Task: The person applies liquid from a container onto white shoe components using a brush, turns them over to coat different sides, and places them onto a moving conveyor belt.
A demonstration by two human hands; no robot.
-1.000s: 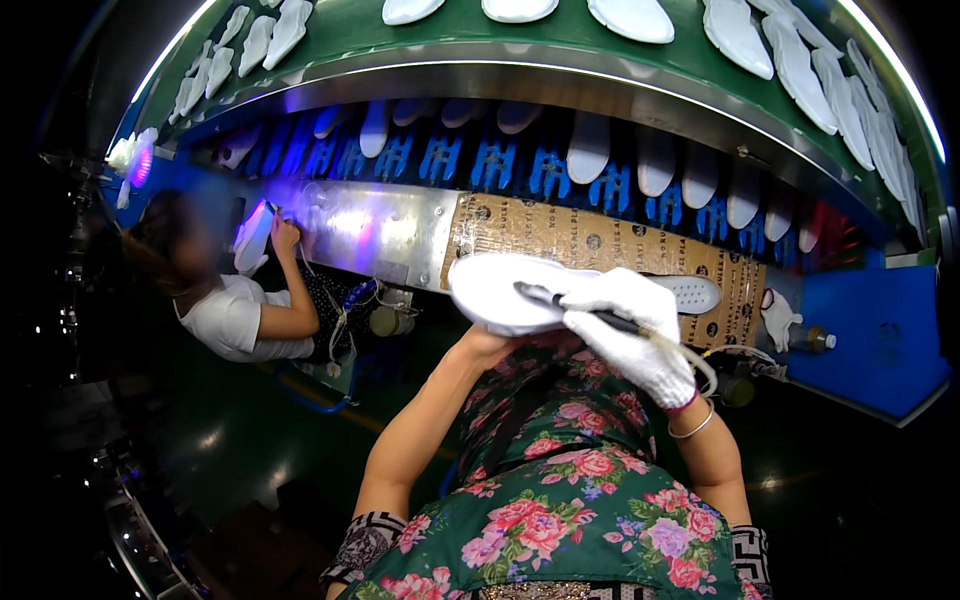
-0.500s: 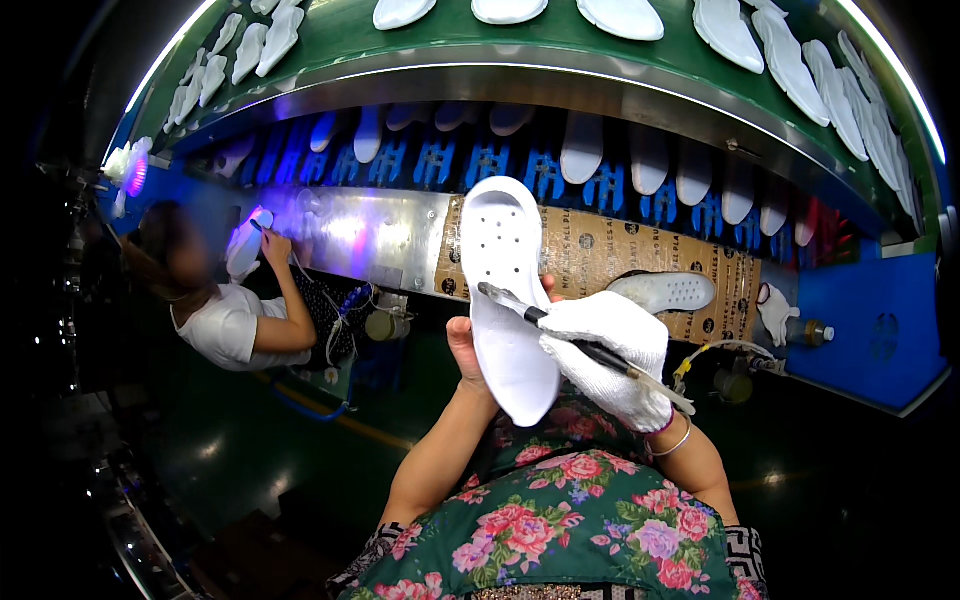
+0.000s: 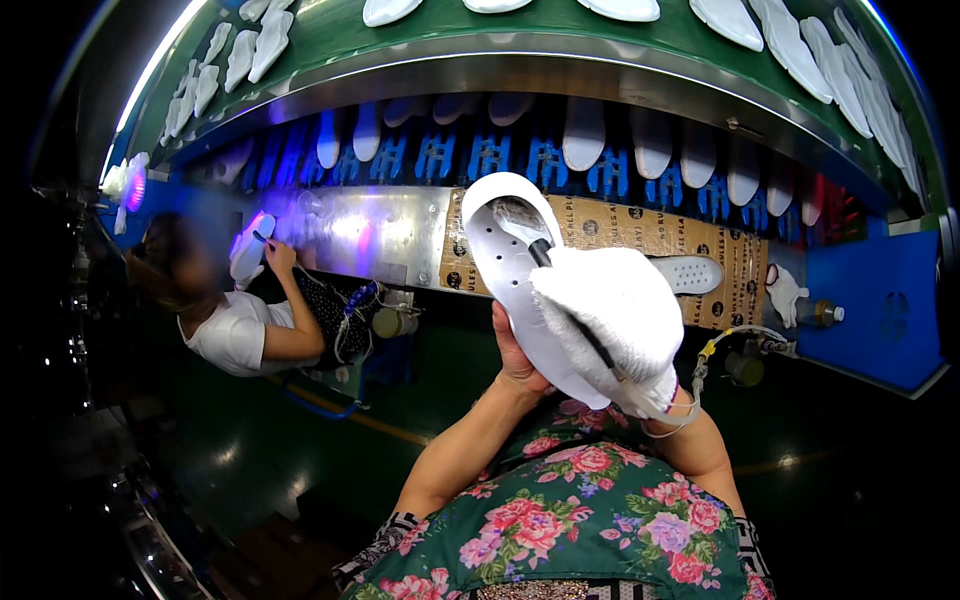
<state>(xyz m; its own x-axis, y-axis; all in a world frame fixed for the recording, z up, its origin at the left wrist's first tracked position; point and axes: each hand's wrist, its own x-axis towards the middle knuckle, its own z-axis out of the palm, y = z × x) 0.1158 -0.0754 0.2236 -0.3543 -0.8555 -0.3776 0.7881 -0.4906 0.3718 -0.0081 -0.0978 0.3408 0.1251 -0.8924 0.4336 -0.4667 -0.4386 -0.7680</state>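
Note:
My left hand, bare, grips a long white shoe sole from below near its middle. Several small holes dot the raised-rim end, which points away from me. In my right hand, covered by a white knit glove, is a dark-handled brush. Its bristles rest inside the rim at the far end of the sole. The glove hides much of the near half of the sole. Beyond my right hand, another pale sole with holes lies on printed cardboard.
A green conveyor with several white soles curves across the back. Below it runs a row of blue holders bearing soles. To the right are a white glove and a bottle. A co-worker brushes a sole at left.
The brush has moved from the middle of the sole up to its far end. My gloved hand now covers more of the sole, which has tilted. The conveyor soles have shifted slightly.

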